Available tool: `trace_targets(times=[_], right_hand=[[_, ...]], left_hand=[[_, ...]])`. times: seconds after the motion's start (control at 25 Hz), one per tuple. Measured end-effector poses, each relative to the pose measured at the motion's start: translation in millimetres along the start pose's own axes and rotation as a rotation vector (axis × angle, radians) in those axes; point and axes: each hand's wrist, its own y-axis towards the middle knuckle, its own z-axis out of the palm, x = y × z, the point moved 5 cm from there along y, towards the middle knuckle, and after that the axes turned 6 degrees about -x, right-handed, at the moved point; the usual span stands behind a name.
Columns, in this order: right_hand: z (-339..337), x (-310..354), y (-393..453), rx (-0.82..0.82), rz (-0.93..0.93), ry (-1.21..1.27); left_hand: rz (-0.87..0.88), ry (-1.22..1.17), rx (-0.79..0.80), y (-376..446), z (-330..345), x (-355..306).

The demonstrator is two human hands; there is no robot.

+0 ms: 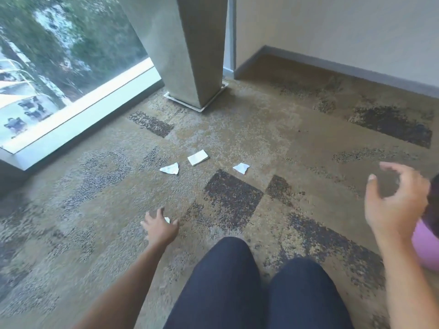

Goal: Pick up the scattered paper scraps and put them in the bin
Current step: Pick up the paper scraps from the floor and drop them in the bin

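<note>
- Scrap nearest the body is seen as a small white corner on the carpet, just beyond and between the splayed fingers of the left hand; nothing is pinched yet, and contact cannot be told
- Three more scraps lie further out, well apart from either hand: a torn one at left, a folded rectangle in the middle, another torn piece at right
- Right hand is held raised, loosely curled, holding nothing
- Left hand is judged the nearer to every scrap
- Bin is not seen; a pink object sits at the right edge, unidentified
</note>
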Motion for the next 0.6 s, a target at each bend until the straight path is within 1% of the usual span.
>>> trace_targets(times=[0.08, 0.2, 0.24, 0.32, 0.4, 0.52, 0.6], right_hand=[[24.4, 20.9, -15.9, 0.115, -0.029, 0.005], [63.9, 36.5, -36.5, 0.313, -0.028, 0.009], [75.0, 43.3, -44.2, 0.373, -0.03, 0.017], [100.1, 58.7, -62.8, 0.499, -0.066, 0.024], [131.1, 66.2, -83.2, 0.648, -0.083, 0.019], [186.8, 73.5, -115.4, 0.91, -0.103, -0.028], [225.6, 77.4, -131.8, 1.063, -0.131, -0.045]], left_hand=[[0.026, -0.014, 0.057, 9.9, 8.3, 14.9], [0.12, 0.07, 0.114, 12.4, 19.9, 16.7], [0.152, 0.085, 0.093, 10.0, 20.3, 15.3], [0.224, 0.106, -0.004, 5.9, 12.2, 14.2], [0.33, 0.166, -0.07, 4.5, 7.7, 13.7], [0.463, 0.23, -0.08, 9.4, 11.9, 17.3], [0.494, 0.261, -0.061, 15.1, 16.3, 20.0]])
